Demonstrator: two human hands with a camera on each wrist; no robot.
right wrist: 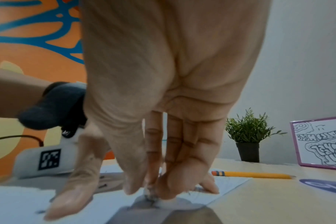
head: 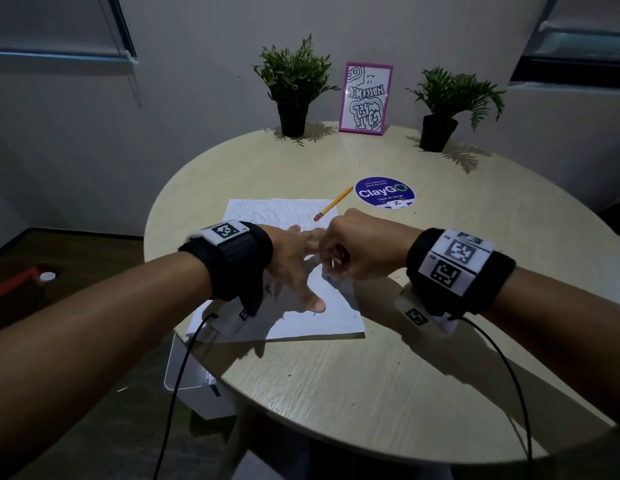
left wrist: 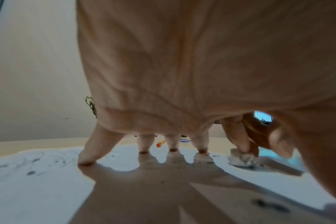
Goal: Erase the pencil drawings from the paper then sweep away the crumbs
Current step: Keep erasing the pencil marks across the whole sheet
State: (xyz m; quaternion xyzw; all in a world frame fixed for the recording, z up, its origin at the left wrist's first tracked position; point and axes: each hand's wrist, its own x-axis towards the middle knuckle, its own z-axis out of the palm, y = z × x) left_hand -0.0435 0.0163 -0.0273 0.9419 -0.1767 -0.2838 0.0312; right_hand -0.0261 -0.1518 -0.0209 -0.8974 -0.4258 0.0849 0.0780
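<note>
A white paper (head: 336,317) with faint pencil scribbles (head: 260,216) lies on the round table (head: 440,341). My left hand (head: 291,268) is spread on the sheet, its fingertips (left wrist: 144,150) pressing it flat. Just to its right, my right hand (head: 350,251) pinches a small grey-white eraser (left wrist: 242,159) between thumb and fingers, and the eraser's (right wrist: 151,194) tip touches the paper. Dark specks (left wrist: 270,206) lie on the sheet near my left thumb. A yellow pencil (head: 334,202) rests across the paper's far right corner.
A round purple ClayGo sticker (head: 384,192) sits beyond the pencil. Two potted plants (head: 294,88) (head: 447,109) and a pink-framed picture (head: 365,98) stand along the far edge. A white bin (head: 197,375) stands under the table's left side.
</note>
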